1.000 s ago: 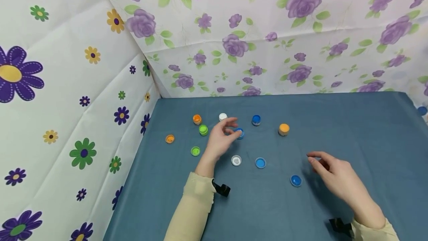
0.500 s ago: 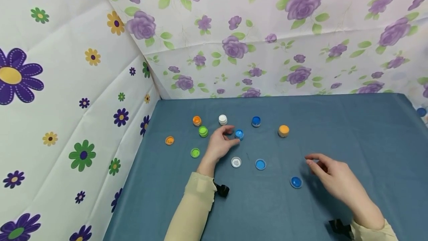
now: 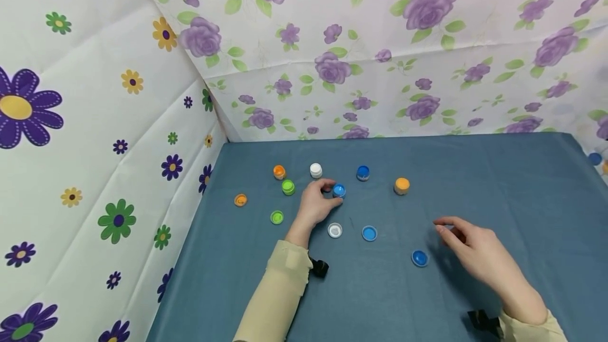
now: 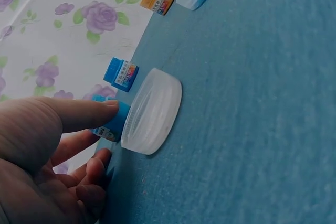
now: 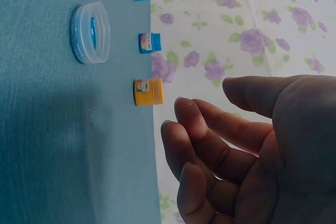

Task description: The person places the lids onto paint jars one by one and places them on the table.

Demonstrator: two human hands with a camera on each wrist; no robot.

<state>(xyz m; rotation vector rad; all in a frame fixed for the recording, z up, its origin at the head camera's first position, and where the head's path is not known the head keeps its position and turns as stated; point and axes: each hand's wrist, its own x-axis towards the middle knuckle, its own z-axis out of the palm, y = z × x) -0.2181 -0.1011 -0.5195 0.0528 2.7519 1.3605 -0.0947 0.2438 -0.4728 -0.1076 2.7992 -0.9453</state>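
My left hand (image 3: pixel 317 205) pinches a light blue paint jar (image 3: pixel 339 190) between thumb and forefinger. In the left wrist view the thumb lies against that jar (image 4: pixel 118 119), which still stands on the cloth. My right hand (image 3: pixel 475 247) hovers over the right side of the table, fingers loosely bent, holding nothing. A dark blue lid (image 3: pixel 420 258) lies nearest to it. Near my left hand stand a white jar (image 3: pixel 315 170) and a green jar (image 3: pixel 288 188). A white lid (image 3: pixel 334 230) and a light blue lid (image 3: pixel 369 234) lie in front of the jars.
On the blue table cloth (image 3: pixel 499 183) stand an orange jar (image 3: pixel 279 172), a dark blue jar (image 3: pixel 363 173) and a yellow jar (image 3: pixel 401 186). An orange lid (image 3: pixel 240 200) and a green lid (image 3: pixel 277 217) lie at the left. Flowered sheets (image 3: pixel 380 88) border the table's back and left.
From above the light blue jar, my left hand has drawn back and lowered, and its thumb and forefinger have closed round the jar. My right hand has barely moved.
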